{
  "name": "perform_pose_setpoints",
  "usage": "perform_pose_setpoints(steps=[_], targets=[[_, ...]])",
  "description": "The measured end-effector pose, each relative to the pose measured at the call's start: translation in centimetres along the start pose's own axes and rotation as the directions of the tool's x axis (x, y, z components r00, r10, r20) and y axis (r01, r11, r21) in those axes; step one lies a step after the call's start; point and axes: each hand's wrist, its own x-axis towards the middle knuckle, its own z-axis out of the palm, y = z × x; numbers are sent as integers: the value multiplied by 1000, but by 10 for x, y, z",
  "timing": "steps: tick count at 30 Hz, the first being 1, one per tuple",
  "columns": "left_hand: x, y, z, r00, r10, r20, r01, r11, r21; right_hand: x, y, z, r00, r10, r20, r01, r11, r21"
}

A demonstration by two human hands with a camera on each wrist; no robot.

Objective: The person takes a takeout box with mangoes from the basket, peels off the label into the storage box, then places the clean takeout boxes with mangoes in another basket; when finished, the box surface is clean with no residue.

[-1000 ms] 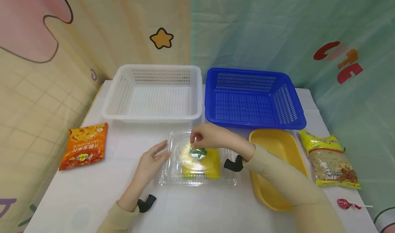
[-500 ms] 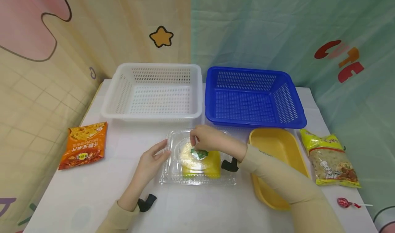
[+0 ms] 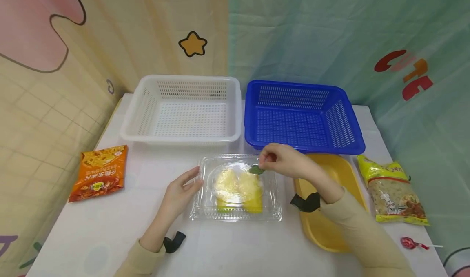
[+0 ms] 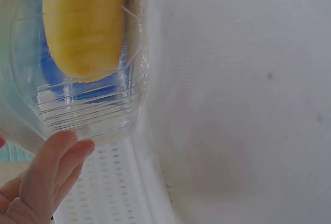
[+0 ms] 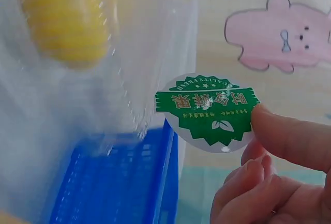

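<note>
A clear plastic clamshell box lies on the white table with two yellow, rounded things inside; their kind cannot be told through the lid. At its left side, my left hand touches the edge with extended fingers, seen also in the left wrist view as fingertips against the ridged wall. Over the box's upper right corner, my right hand pinches a round green-and-white sticker between thumb and finger. The sticker hangs free of the lid, its printed face towards the right wrist camera.
Behind the box stand a white basket and a blue basket. A yellow tray lies under the right forearm. An orange snack bag is at left; a yellow food bag and a lollipop are at right.
My right hand has peeled the sticker off the box lid and moved right with it. The left hand and the box have stayed in place.
</note>
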Motion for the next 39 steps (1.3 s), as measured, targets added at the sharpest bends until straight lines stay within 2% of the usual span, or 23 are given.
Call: perform_pose_setpoints(steps=[2, 4, 9, 12, 18, 20, 22, 25, 29, 34, 39], targets=[[0, 1, 0, 1000, 3, -1, -3, 1000, 8, -19, 19, -13, 998, 59, -36, -57, 996, 71], [0, 1, 0, 1000, 5, 0, -5, 1000, 10, -38, 40, -23, 987, 153, -49, -144, 979, 143], [0, 2, 0, 1000, 9, 8, -9, 1000, 4, -75, 97, -32, 929, 371, -8, -353, 891, 284], [0, 2, -1, 1000, 11, 10, -11, 1000, 3, -84, 125, -28, 907, 419, 55, -409, 838, 360], [-2, 2, -1, 1000, 5, 10, -5, 1000, -1, -82, 160, -12, 858, 483, 177, -497, 689, 528], [-2, 2, -1, 1000, 5, 10, -5, 1000, 0, -82, 165, -7, 847, 496, 193, -515, 671, 533], [-2, 3, 0, 1000, 7, 8, -7, 1000, 1, -81, 168, -3, 837, 513, 193, -531, 673, 515], [-3, 3, 0, 1000, 4, 3, -4, 1000, 3, -81, 167, -2, 839, 516, 172, -536, 730, 423], [-3, 4, 0, 1000, -5, -4, 5, 1000, 13, -81, 163, -1, 839, 529, 128, -539, 774, 331], [-3, 5, -1, 1000, -10, -4, 11, 1000, 5, -83, 161, -3, 831, 549, 90, -549, 783, 294], [-3, 5, -1, 1000, -8, 2, 8, 1000, -1, -91, 157, -26, 851, 524, 14, -507, 816, 278]])
